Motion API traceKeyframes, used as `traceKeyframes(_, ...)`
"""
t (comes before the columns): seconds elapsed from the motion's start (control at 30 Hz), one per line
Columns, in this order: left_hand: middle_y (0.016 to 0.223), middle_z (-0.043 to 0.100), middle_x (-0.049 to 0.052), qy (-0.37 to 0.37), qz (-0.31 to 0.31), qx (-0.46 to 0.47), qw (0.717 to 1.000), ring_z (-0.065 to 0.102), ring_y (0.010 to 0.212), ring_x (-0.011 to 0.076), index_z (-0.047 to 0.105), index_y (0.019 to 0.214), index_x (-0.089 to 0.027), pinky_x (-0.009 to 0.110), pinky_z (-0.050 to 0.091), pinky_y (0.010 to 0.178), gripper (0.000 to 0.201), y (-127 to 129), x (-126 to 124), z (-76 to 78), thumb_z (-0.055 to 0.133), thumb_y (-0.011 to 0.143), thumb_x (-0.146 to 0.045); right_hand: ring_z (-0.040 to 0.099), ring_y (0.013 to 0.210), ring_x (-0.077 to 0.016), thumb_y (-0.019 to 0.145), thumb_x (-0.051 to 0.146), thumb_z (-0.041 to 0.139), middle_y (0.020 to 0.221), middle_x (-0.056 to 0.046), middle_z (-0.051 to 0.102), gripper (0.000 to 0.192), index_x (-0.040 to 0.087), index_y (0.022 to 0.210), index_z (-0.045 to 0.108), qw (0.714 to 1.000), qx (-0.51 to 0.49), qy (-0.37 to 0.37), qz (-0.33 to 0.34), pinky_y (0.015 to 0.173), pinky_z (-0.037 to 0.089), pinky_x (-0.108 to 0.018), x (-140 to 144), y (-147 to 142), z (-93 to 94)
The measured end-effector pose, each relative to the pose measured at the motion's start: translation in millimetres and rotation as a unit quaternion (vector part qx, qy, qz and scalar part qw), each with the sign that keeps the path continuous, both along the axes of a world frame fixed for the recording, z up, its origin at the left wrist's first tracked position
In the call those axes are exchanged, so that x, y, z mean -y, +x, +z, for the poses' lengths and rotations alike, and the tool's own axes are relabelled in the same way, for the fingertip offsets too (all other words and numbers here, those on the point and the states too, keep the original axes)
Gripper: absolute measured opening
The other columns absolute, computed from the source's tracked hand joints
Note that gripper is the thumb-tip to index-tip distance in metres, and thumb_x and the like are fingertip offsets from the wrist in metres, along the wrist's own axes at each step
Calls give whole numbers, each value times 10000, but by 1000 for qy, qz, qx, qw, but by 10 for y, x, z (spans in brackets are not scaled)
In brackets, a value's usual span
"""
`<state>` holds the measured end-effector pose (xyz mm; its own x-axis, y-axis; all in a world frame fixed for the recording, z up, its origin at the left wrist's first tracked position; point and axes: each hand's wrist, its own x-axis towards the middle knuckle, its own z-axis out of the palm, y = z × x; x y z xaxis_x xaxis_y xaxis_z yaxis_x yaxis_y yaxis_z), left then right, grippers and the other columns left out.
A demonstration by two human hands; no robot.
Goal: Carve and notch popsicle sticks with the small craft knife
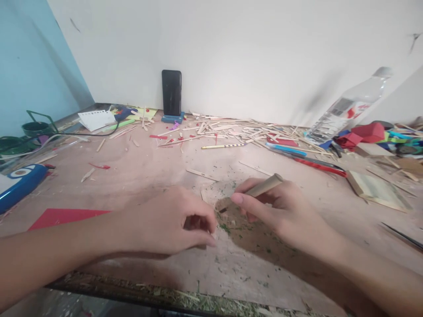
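Note:
My right hand [280, 209] is closed around a round wooden-handled tool [264, 187], its handle end slanting up to the right. The tool's dark tip points down and left toward the tabletop, in the gap between both hands. My left hand [180, 220] rests low over the table just left of that tip, fingers curled in toward the thumb. Whatever lies between those fingers, if anything, is hidden. Small green bits and pale shavings [228, 228] lie on the wood below the tool.
Wooden sticks [231, 127] are heaped along the wall, near a phone [172, 92] on a blue stand. A plastic bottle [350, 108], a red-and-black cutter [320, 166] and a wood block [378, 190] are at right. Red paper [66, 216] and a blue object [24, 185] are at left.

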<state>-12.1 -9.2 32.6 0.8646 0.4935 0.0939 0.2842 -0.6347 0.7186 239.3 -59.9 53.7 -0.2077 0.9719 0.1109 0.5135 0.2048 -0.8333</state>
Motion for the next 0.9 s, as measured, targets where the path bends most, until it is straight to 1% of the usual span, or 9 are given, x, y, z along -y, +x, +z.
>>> traceKeyframes(0.07,893,778,-63,2,-26,27,999,692,809,105,780,933,-215,242,485,772,42,0,-18,37,782,974,-212,588,604,-139,984,530,740,728,-9,692,401,224,725,737,1000,1,3,1,548,436,-290,-6,-10,7)
traceKeyframes(0.2,984,770,-8,133,49,45,989,688,932,149,802,1004,-183,280,480,860,110,-28,-173,56,699,1011,-143,598,610,-142,986,483,731,791,-27,727,356,223,745,766,1000,4,8,-7,537,437,-292,-10,-26,22)
traceKeyframes(0.27,1068,767,21,162,69,30,984,691,1004,173,815,1046,-175,299,482,914,159,-45,-261,25,672,1017,-111,604,618,-142,978,474,740,811,-29,734,333,225,760,775,1000,2,11,-11,543,449,-290,-7,-25,25)
traceKeyframes(0.4,1171,762,37,163,21,8,986,691,1064,185,819,1084,-167,309,479,959,214,-48,-331,-79,620,1047,-96,615,612,-141,921,468,808,788,-17,723,278,230,777,789,1000,-12,9,-13,548,477,-286,2,-21,23)
traceKeyframes(0.47,1160,760,32,160,1,7,987,685,1057,181,814,1082,-167,308,474,955,205,-35,-310,-113,616,1061,-114,618,605,-146,899,468,827,773,-12,716,246,235,824,802,1000,-20,7,-15,534,480,-287,7,-22,23)
traceKeyframes(0.57,1063,753,23,155,-18,14,988,673,994,171,808,1045,-164,298,465,904,172,-17,-262,-113,638,1062,-142,629,613,-154,896,462,830,778,-14,724,227,237,880,806,999,-28,-1,-15,521,480,-289,18,-20,25)
traceKeyframes(0.67,990,744,15,146,-27,22,989,661,943,163,802,1007,-159,293,454,868,151,-13,-244,-83,658,1050,-140,622,606,-148,896,448,837,753,-5,714,232,229,843,780,999,-33,-14,-7,530,485,-288,30,-8,20)
traceKeyframes(0.77,1011,739,25,145,-14,28,989,660,940,159,812,1021,-155,288,456,865,153,-23,-254,-70,663,1053,-152,611,610,-134,923,447,822,758,6,705,251,226,824,756,999,-39,-21,7,539,476,-281,35,10,4)
traceKeyframes(0.9,1039,748,20,137,-37,34,989,664,971,152,821,1027,-166,277,458,900,180,-30,-256,-101,646,1059,-138,604,633,-120,943,437,817,761,23,684,250,230,820,751,998,-42,-26,37,561,469,-275,33,17,-8)
